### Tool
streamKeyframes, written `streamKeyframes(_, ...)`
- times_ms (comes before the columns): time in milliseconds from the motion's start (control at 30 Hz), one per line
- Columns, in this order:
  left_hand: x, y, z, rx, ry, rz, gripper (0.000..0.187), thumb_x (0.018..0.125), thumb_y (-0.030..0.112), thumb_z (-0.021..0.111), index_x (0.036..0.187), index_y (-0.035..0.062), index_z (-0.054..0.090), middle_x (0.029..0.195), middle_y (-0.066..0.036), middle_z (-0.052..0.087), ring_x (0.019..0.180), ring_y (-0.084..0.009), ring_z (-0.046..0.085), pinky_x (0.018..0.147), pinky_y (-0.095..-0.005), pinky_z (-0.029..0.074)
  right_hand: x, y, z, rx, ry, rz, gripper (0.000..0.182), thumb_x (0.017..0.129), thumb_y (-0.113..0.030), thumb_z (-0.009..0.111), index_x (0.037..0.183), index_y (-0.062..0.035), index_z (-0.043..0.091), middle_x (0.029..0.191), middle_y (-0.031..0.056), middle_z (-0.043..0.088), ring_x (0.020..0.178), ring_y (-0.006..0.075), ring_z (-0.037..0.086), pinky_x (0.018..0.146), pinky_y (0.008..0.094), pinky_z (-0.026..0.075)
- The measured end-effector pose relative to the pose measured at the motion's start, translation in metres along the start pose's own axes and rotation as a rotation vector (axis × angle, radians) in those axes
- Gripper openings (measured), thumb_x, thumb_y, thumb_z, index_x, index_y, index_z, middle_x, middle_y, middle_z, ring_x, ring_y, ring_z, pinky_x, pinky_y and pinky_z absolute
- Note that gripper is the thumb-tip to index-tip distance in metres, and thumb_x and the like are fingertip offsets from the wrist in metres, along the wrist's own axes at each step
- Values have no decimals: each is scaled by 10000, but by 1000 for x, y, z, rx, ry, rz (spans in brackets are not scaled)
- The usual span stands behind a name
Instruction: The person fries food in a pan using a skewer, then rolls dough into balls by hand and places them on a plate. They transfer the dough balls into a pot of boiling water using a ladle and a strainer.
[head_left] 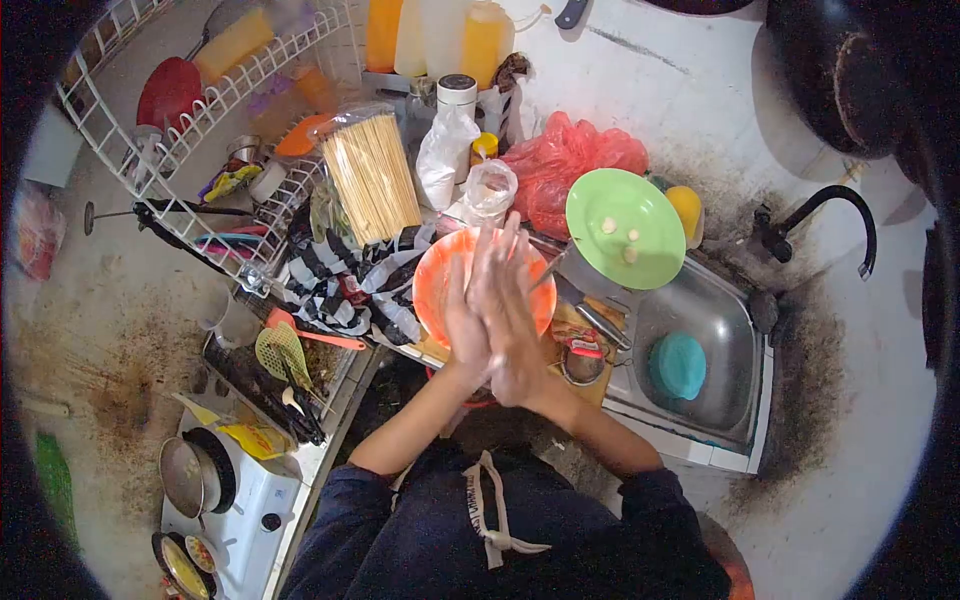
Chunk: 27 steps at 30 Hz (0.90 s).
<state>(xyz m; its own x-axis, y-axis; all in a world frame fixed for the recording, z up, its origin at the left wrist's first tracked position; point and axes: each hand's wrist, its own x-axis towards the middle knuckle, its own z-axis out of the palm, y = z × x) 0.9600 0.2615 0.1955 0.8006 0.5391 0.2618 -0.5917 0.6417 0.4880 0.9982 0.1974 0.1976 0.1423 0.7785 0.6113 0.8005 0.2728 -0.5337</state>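
My left hand [466,325] and my right hand [508,320] are pressed palm to palm, fingers stretched up and away from me, slightly blurred. Anything between the palms is hidden. Beneath them sits an orange bowl [430,290]; its contents are mostly covered by my hands. Right of the bowl, a light green plate [590,250] rests partly over the sink corner and carries three small pale balls [631,236]. A metal-handled utensil [603,326] and a small round container with a red label [584,358] lie on a wooden board [570,325] right of my wrists.
At right is a steel sink [720,330] with a turquoise bowl [679,366] and black faucet [840,195]. Behind stand a pack of skewers [372,175], a red plastic bag [560,160] and bottles [482,45]. Left are a dish rack [150,190] and stove [240,510] with pans.
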Motion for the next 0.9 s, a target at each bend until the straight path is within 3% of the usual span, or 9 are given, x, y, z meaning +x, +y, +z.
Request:
streamKeyframes(67, -6, 6, 9, -97, 57, -48, 579, 910, 430, 233, 1377, 100, 137, 1402, -79, 220, 1282, -229, 231, 1054, -354, 170, 17, 8, -7, 151, 193, 174, 631, 837, -253, 352, 1355, 20, 115, 1415, 189, 123, 1313, 323, 111, 1057, 429, 54)
streamKeyframes(200, -12, -28, -10, 125, 41, -185, 593, 912, 449, 223, 1376, 90, 134, 1415, -103, 179, 1298, -218, 194, 1061, -332, 138, 27, 11, -4, -206, 319, 188, 675, 874, -466, 111, 1359, 2, 120, 1419, 182, 113, 1313, 307, 129, 1052, 441, 18)
streamKeyframes(233, -5, -30, -6, 254, -68, 98, 608, 905, 456, 241, 1372, 78, 146, 1408, -118, 193, 1294, -229, 204, 1062, -340, 142, 24, 7, -1, -207, 318, 190, 675, 874, -466, 111, 1359, 2, 120, 1419, 182, 113, 1313, 307, 129, 1052, 441, 18)
streamKeyframes(333, 4, 2, -3, -84, 24, 19, 626, 898, 475, 218, 1377, 85, 113, 1409, -126, 186, 1296, -238, 201, 1066, -346, 124, 7, -10, 6, -22, 74, -138, 604, 861, -273, 354, 1324, 71, 174, 1383, 232, 187, 1299, 348, 149, 1043, 443, 137)
streamKeyframes(533, -12, 2, -1, -69, 74, -50, 619, 904, 460, 243, 1357, 44, 178, 1384, -124, 250, 1265, -211, 269, 1031, -342, 225, 17, 18, -2, -138, 168, 167, 615, 903, -365, 249, 1335, 61, 145, 1388, 217, 183, 1290, 347, 180, 1053, 443, 82)
streamKeyframes(600, -18, -2, 0, 180, 179, -147, 634, 899, 473, 235, 1362, 46, 162, 1391, -121, 232, 1276, -220, 244, 1044, -332, 188, 24, 3, 7, -158, 269, 129, 586, 887, -277, 348, 1337, 48, 160, 1389, 207, 192, 1291, 345, 179, 1052, 445, 89)
streamKeyframes(633, -15, 1, -9, 268, 8, -46, 664, 888, 505, 221, 1367, 50, 152, 1394, -116, 227, 1284, -225, 223, 1054, -330, 153, 21, -6, 25, -369, 257, 175, 627, 812, -138, 465, 1340, 34, 175, 1391, 201, 198, 1287, 348, 192, 1051, 452, 102)
streamKeyframes(733, 5, 22, -3, -37, 120, 88, 689, 876, 528, 218, 1370, 56, 136, 1404, -117, 204, 1294, -231, 198, 1059, -334, 132, 3, -11, 23, 50, 96, -68, 620, 817, -152, 468, 1344, 16, 188, 1396, 187, 196, 1286, 342, 203, 1048, 454, 115)
streamKeyframes(900, -10, 25, 1, 50, -24, -42, 649, 896, 497, 186, 1366, 52, 152, 1420, -113, 155, 1311, -235, 146, 1066, -341, 96, 28, -4, 25, 9, 228, 144, 561, 887, -236, 351, 1358, -5, 152, 1410, 172, 165, 1308, 310, 139, 1053, 407, 69)
